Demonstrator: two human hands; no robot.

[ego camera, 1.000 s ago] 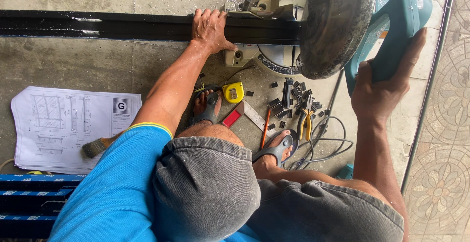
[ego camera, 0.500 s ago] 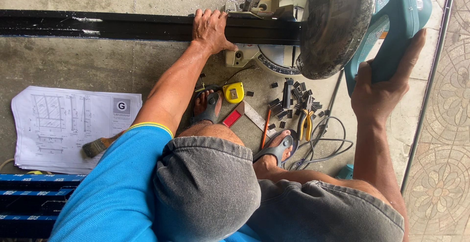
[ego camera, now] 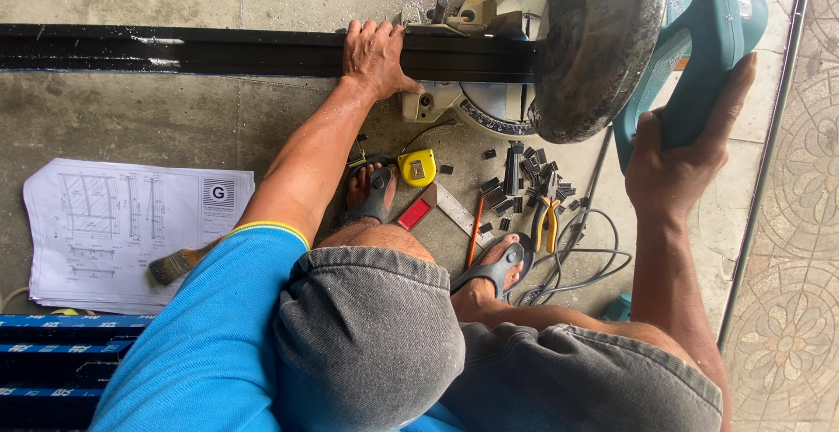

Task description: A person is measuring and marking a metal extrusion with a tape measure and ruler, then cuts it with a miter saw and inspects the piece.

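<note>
Left hand (ego camera: 377, 55): spread flat, palm down, pressing the long black metal profile (ego camera: 175, 50) against the fence of the mitre saw (ego camera: 559, 39); the profile runs along the far edge of the concrete floor (ego camera: 131, 126) and passes under the saw's blade guard (ego camera: 601, 43). Right hand (ego camera: 682, 148): closed around the saw's teal handle (ego camera: 708, 56), guard raised just above the profile. Step in hand, as I judge it: stock positioned for a cut; the next move would call for a firm hold and a straight, steady plunge. Near the feet: yellow tape measure (ego camera: 417, 167); red pencil (ego camera: 474, 231); yellow-handled pliers (ego camera: 546, 222); black offcuts (ego camera: 520, 179); grey cable (ego camera: 577, 262). At the left edge: drawing sheets (ego camera: 114, 222); paintbrush (ego camera: 179, 263) resting on them.
</note>
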